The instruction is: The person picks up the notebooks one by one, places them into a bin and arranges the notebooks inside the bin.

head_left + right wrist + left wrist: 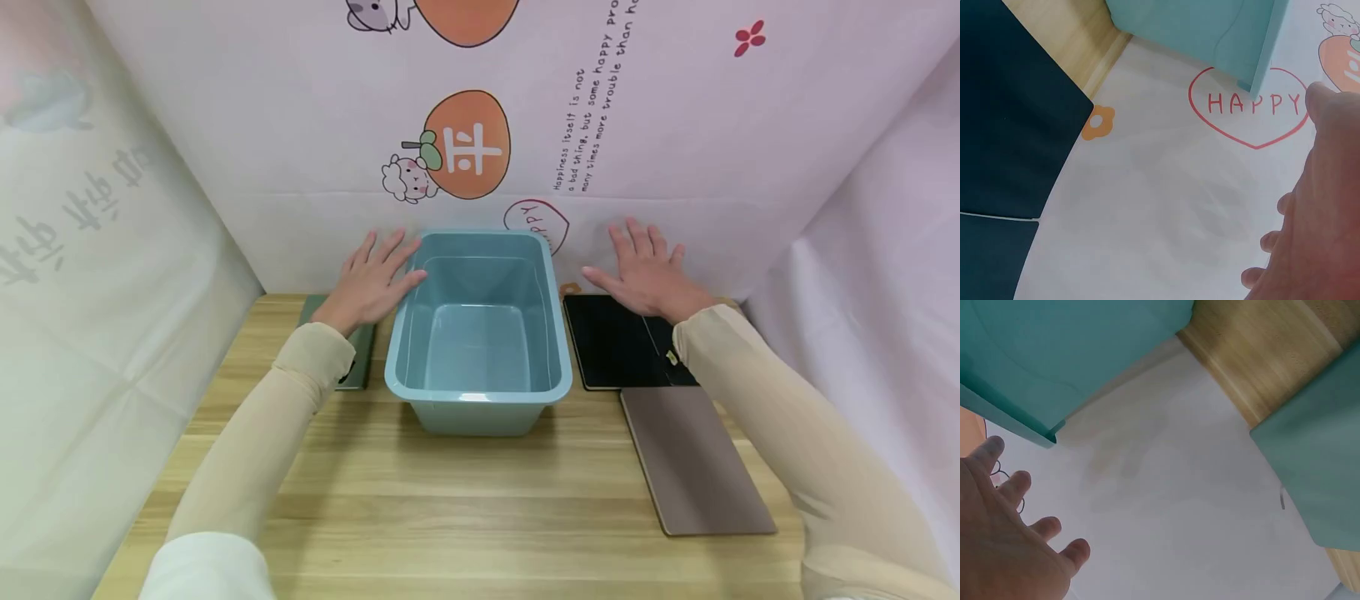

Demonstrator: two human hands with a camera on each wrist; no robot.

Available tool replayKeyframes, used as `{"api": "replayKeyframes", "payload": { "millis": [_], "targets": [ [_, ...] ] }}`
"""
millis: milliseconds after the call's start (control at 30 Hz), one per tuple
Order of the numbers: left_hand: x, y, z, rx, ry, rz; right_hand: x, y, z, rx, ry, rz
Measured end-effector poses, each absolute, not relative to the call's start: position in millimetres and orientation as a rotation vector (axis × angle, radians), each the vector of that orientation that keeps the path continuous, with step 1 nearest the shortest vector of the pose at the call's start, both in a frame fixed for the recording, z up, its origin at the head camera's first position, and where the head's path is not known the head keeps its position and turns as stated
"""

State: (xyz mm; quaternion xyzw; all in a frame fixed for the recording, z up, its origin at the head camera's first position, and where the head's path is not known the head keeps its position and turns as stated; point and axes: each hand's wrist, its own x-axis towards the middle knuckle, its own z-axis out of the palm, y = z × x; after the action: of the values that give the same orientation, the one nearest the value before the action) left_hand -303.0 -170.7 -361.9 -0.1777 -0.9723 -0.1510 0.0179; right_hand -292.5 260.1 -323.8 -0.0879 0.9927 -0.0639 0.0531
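Observation:
A light blue plastic bin [477,417] stands on the table with nothing inside it. To its left, my left hand [372,283] is spread with straight fingers over the bin's far left rim; in the left wrist view that hand [1007,537] holds nothing. Whether it touches the rim, I cannot tell. Under the left wrist lies a green notebook [362,358], partly hidden. My right hand [647,279] is spread above a black notebook [611,342] with a band across it, gripping nothing. A brown notebook [697,458] lies nearer me, meeting the black one's front edge.
A white printed cloth [675,125] hangs right behind the bin and notebooks, and pale cloth [112,250] walls both sides. Bare wood tabletop [450,517] shows in front of the bin.

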Motion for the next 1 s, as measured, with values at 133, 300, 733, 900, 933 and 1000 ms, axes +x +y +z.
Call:
{"api": "replayKeyframes", "payload": {
  "millis": [133,300,733,900,933,1000],
  "targets": [
    [-301,-173,-366,-0.565,-3.009,-0.487,-289,263,-322,-0.275,3.008,-0.202],
    [-298,-175,-371,-0.558,-3.003,-0.528,-285,270,-323,-0.286,2.983,-0.246],
    [-293,-176,-380,-0.560,-2.995,-0.613,-262,294,-338,-0.294,2.933,-0.249],
    [-291,-177,-381,-0.559,-2.994,-0.653,-255,299,-344,-0.287,2.933,-0.278],
    [-291,-177,-381,-0.564,-2.995,-0.667,-254,300,-346,-0.284,2.934,-0.280],
    [-291,-178,-382,-0.583,-2.994,-0.691,-250,302,-348,-0.280,2.933,-0.287]
  ]
}}
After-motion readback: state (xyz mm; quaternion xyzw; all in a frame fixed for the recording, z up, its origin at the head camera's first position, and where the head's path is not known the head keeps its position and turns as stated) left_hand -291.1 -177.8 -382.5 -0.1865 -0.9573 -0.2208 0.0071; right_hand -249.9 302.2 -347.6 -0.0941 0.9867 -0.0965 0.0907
